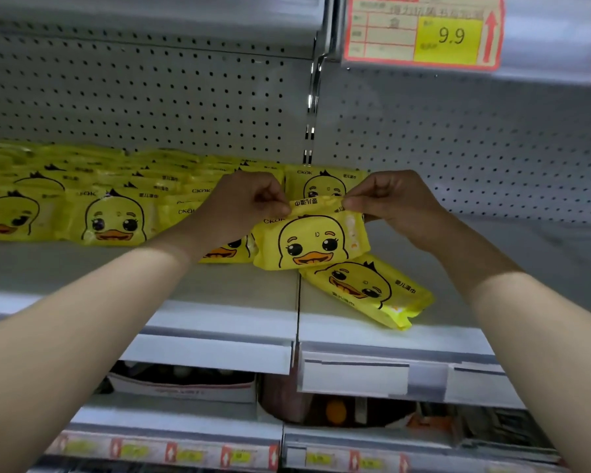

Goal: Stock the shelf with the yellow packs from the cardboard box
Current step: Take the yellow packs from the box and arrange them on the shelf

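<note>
My left hand [249, 203] and my right hand [393, 203] both pinch the top edge of a yellow duck-face pack [316, 203], held upright over the grey shelf [219, 285]. Just below and in front of it stands another yellow pack [309, 242]. A third pack [369, 288] lies flat and askew at the shelf's front right. Rows of several yellow packs [113, 216] fill the shelf's left side up to my hands. One more pack [321, 182] stands behind the held one. The cardboard box is out of view.
A perforated grey back panel [151, 97] rises behind the shelf. A red and yellow price tag reading 9.9 [423, 32] hangs from the shelf above. Bare shelf surface [492, 250] lies right of my hands. Lower shelves [185, 387] hold other goods and price labels.
</note>
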Motion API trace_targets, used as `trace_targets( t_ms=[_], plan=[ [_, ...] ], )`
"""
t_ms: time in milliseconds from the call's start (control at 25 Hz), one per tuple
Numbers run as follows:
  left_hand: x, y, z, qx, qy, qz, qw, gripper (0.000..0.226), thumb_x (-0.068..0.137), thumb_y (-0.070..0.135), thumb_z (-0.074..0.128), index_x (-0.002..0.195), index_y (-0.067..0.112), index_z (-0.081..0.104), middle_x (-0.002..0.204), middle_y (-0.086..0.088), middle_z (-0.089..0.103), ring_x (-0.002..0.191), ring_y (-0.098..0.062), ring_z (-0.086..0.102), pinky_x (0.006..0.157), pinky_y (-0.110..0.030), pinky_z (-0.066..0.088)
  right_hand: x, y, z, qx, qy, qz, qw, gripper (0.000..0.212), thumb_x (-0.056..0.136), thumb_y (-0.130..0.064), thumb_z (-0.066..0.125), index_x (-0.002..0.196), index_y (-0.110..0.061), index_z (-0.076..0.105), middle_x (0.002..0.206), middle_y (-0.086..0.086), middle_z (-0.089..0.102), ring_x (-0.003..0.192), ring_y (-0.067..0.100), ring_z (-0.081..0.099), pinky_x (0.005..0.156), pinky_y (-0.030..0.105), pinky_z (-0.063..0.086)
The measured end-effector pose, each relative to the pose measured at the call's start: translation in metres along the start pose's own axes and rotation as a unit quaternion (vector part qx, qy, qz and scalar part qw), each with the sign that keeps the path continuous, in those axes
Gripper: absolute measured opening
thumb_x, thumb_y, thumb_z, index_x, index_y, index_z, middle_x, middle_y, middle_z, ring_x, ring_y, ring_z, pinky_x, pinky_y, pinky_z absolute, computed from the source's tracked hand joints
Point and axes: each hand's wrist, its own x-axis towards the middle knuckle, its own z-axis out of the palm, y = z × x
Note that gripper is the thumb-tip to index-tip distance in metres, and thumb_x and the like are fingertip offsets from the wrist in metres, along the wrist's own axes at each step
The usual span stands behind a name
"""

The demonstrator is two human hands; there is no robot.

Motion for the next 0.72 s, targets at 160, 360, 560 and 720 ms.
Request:
trace_targets(
  t_ms=[160,360,560,720],
  plan=[
    [0.002,-0.008,0.002,0.009,-0.034,-0.004,0.999,0.008,0.088,0.024,0.069,0.095,0.020,0.066,0.092,0.001,0.069,0.087,-0.011,0.065,0.073,-0.015,0.046,-0.004,0.004,0.000,0.023,0.029,-0.002,0.999,0.010,0.080,-0.006,0.076,0.089,-0.002,0.073,0.082,0.004,0.076,0.078,0.017,0.072,0.074,0.030,0.060],
    [0.003,-0.012,-0.002,-0.060,-0.090,-0.029,0.994,0.023,0.080,0.014,0.078,0.099,0.019,0.066,0.101,-0.005,0.068,0.097,-0.017,0.065,0.085,-0.025,0.051,-0.007,0.006,-0.004,0.040,0.044,-0.018,0.998,0.009,0.080,-0.004,0.074,0.088,-0.001,0.071,0.081,0.002,0.076,0.077,0.016,0.073,0.071,0.027,0.059],
    [0.004,-0.005,0.003,-0.065,0.008,-0.006,0.998,0.012,0.080,0.011,0.077,0.084,0.020,0.071,0.087,0.002,0.071,0.081,-0.003,0.064,0.074,-0.022,0.052,-0.006,0.005,-0.005,0.036,0.053,-0.025,0.998,0.020,0.077,-0.008,0.076,0.092,0.004,0.070,0.083,0.004,0.076,0.081,0.021,0.072,0.077,0.033,0.061],
    [0.004,-0.005,-0.012,-0.228,0.050,-0.062,0.970,0.007,0.090,0.006,0.064,0.086,0.011,0.068,0.085,-0.003,0.072,0.074,-0.007,0.068,0.070,-0.021,0.055,-0.008,0.008,-0.011,0.064,0.058,-0.016,0.996,0.033,0.061,-0.027,0.083,0.085,-0.006,0.075,0.086,0.006,0.077,0.084,0.023,0.072,0.079,0.035,0.060]
  ],
)
